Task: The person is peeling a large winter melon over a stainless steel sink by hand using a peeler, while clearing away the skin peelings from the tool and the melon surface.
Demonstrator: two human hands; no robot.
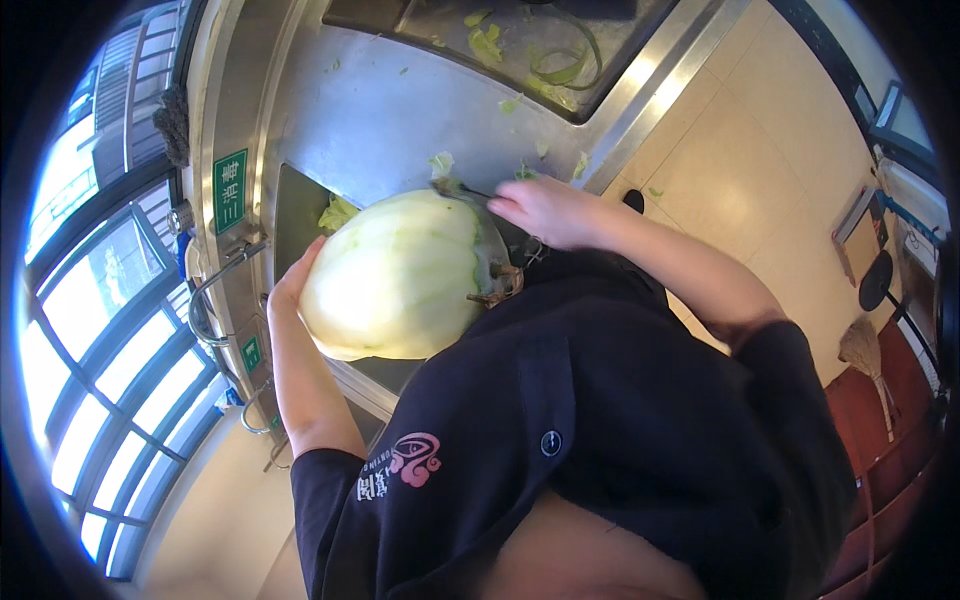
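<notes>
A large, mostly peeled pale winter melon (397, 277) lies over the edge of a steel sink, close against my dark shirt. Green skin and a dry brown stem (504, 286) remain at its right end. My left hand (298, 276) rests against the melon's left side and steadies it. On the upper right, my right hand (536, 214) is closed around the handle of a tool, whose dark, blurred metal part (456, 189) touches the melon's upper edge; its exact kind cannot be told. Small green peelings (442, 163) lie just beyond the tool.
Another sink basin (420, 45) at the top holds leafy scraps and a long curled green strip (571, 71). Curved metal faucets (196, 307) stand along the left, below windows. A steel counter rim (652, 94) borders the tiled floor, where a broom (862, 345) stands far right.
</notes>
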